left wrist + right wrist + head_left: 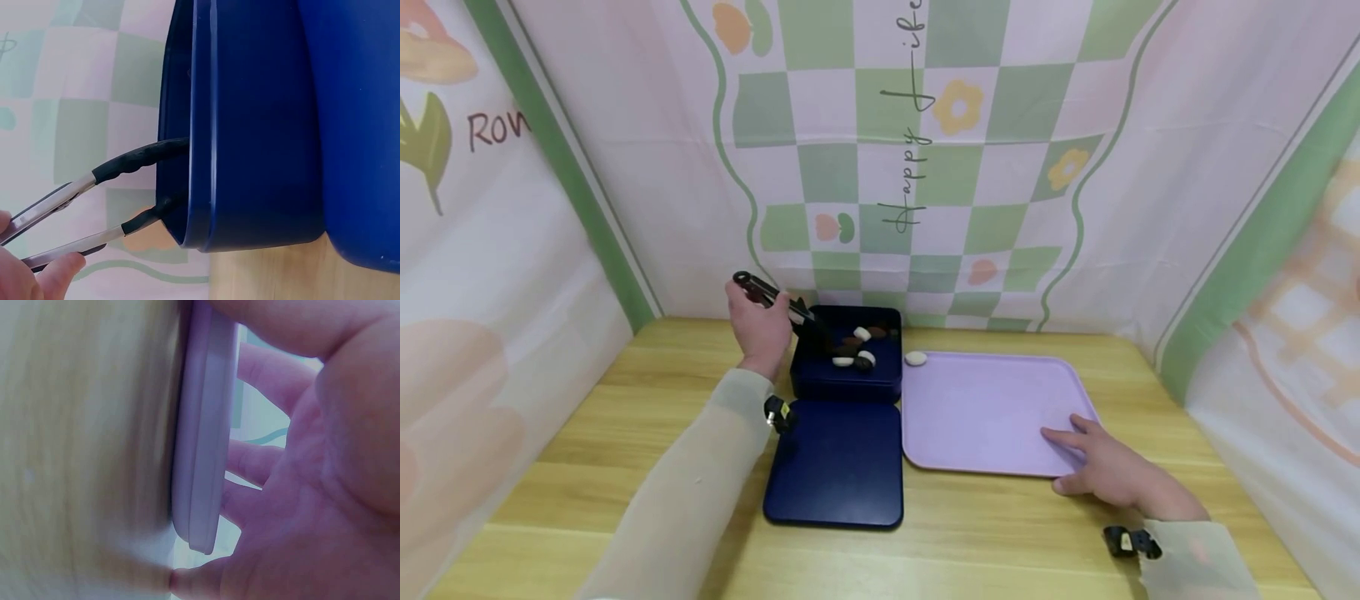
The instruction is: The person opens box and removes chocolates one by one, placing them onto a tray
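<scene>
My left hand [760, 329] grips a pair of kitchen tongs [796, 307] with metal arms and black ends. Those ends reach down into a dark blue box [846, 386]. In the left wrist view the two arms of the tongs stand apart, and the box wall hides their tips. Several white, brown and black pebble-like pieces [850, 343] lie on the box floor. A white oval piece [915, 358] sits at the far left corner of a lilac tray [977, 408]. On the tray's near right corner rests my right hand [1108, 462], fingers spread and thumb by the edge.
A flat dark blue lid [835, 467] lies directly in front of the box, left of the tray. Everything stands on a wooden table [970, 533]. A checked cloth [887, 175] hangs behind, with more fabric at both sides.
</scene>
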The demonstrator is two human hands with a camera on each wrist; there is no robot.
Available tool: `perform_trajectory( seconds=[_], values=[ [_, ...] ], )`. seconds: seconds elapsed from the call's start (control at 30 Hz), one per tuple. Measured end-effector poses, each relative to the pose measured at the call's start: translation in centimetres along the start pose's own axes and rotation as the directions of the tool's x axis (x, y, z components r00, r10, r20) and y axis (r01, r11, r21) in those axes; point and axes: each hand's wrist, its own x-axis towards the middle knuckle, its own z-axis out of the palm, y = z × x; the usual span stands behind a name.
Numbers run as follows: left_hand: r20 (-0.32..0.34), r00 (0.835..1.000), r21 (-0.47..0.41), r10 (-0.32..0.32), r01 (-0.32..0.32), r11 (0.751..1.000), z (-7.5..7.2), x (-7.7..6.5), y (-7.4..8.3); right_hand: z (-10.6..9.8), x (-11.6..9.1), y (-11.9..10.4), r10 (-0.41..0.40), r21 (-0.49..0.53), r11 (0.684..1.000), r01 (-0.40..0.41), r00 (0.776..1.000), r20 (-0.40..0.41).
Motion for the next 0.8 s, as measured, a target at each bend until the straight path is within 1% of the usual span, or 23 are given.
perform_trajectory(
  seconds=[0.1,0.2,0.27,0.33,0.37,0.43,0.5,0.57,0.6,0.63,0.73,0.8],
  values=[
    [-0.008,1.000,-0.021,-0.009,0.009,1.000,-0.2,0.2,-0.1,0.0,0.0,-0.1,-0.004,-0.003,1.000,0.004,1.000,-0.004],
    [-0.003,0.999,-0.075,-0.035,0.034,0.997,-0.5,0.5,-0.2,0.0,0.0,-0.1,-0.013,-0.009,1.000,0.013,1.000,-0.011],
    [0.002,0.997,-0.124,-0.071,0.071,0.990,-0.8,0.7,-0.2,0.0,0.0,0.0,-0.013,-0.013,1.000,0.013,1.000,-0.015],
    [0.001,0.993,-0.183,-0.116,0.114,0.976,-1.1,0.8,-0.1,0.1,0.0,0.0,-0.018,-0.018,1.000,0.018,1.000,-0.022],
    [-0.001,0.990,-0.219,-0.141,0.138,0.966,-1.2,0.9,0.0,0.1,0.1,0.1,-0.019,-0.019,1.000,0.019,1.000,-0.022],
    [0.005,0.979,-0.294,-0.202,0.194,0.936,-1.5,1.0,0.1,0.2,0.1,0.1,-0.020,-0.020,1.000,0.020,1.000,-0.022],
    [0.010,0.966,-0.357,-0.260,0.246,0.901,-1.7,1.2,0.2,0.1,0.1,0.1,-0.015,-0.013,1.000,0.015,1.000,-0.016],
    [0.027,0.949,-0.399,-0.313,0.297,0.867,-1.9,1.3,0.2,0.1,0.0,0.1,-0.009,-0.005,1.000,0.009,1.000,-0.007],
    [0.037,0.942,-0.407,-0.335,0.320,0.855,-2.0,1.4,0.1,0.1,0.0,0.1,-0.008,-0.003,1.000,0.008,1.000,-0.006],
    [0.044,0.936,-0.409,-0.349,0.336,0.849,-2.0,1.5,0.0,0.0,0.0,0.1,-0.010,-0.002,1.000,0.010,1.000,-0.004],
    [0.077,0.919,-0.417,-0.387,0.382,0.824,-2.2,1.5,0.1,0.0,0.0,0.0,-0.008,0.006,1.000,0.008,1.000,-0.003],
    [0.098,0.905,-0.427,-0.413,0.413,0.804,-2.3,1.5,0.1,0.1,0.0,0.0,-0.007,0.006,1.000,0.007,1.000,-0.003]
  ],
)
